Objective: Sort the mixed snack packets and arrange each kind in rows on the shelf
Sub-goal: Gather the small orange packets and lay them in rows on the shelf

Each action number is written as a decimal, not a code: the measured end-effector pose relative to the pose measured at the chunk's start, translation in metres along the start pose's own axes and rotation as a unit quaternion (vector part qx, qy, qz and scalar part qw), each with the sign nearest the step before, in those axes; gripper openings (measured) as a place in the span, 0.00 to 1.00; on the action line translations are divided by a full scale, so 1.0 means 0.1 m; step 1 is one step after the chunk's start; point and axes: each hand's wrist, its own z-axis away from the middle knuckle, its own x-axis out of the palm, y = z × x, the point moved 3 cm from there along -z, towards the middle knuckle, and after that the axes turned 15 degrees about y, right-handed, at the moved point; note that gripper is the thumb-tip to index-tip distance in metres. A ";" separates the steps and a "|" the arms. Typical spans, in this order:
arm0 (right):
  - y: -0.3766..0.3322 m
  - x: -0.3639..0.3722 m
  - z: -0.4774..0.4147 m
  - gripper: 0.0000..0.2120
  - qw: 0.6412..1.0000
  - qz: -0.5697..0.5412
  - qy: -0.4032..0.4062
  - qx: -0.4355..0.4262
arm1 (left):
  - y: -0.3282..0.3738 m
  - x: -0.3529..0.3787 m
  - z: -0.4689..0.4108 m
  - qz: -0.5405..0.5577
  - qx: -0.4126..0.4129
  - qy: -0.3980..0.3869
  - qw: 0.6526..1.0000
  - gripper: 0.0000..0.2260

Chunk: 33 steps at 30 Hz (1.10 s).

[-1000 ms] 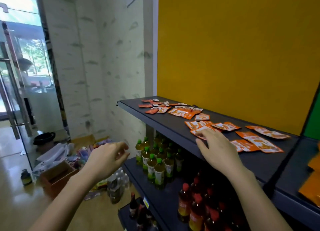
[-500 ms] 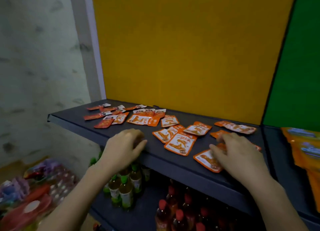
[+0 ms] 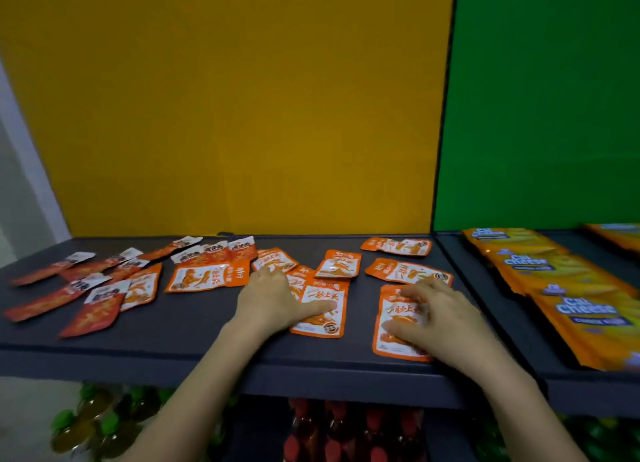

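My left hand [image 3: 273, 300] flat, thumb on an orange foil snack packet [image 3: 325, 319] lying long axis front-to-back, top edge away from me, my right hand [image 3: 443, 319] spread flat on a second orange packet [image 3: 401, 317] alongside, dark grey shelf [image 3: 194, 323], yellow back panel [image 3: 242, 115]

dim, flat indoor light, warm in tone. the matte yellow back panel [image 3: 242, 97] is brighter at the upper left and muddier toward the centre. soft shadow sits under the dark grey shelf board [image 3: 180, 326] at the bottom of the frame. wide-angle bending bows its front edge. the red-and-white flat packets [image 3: 90, 309] at left and the orange cheese-wafer packs [image 3: 571, 305] at right are blur-smeared. the red-capped bottles [image 3: 332, 437] below are out of focus.
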 end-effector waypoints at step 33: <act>0.11 0.01 -0.82 0.24 0.988 -0.026 -0.081 0.128 | 0.24 -0.04 -0.42 0.570 -0.161 -0.088 0.801 0.02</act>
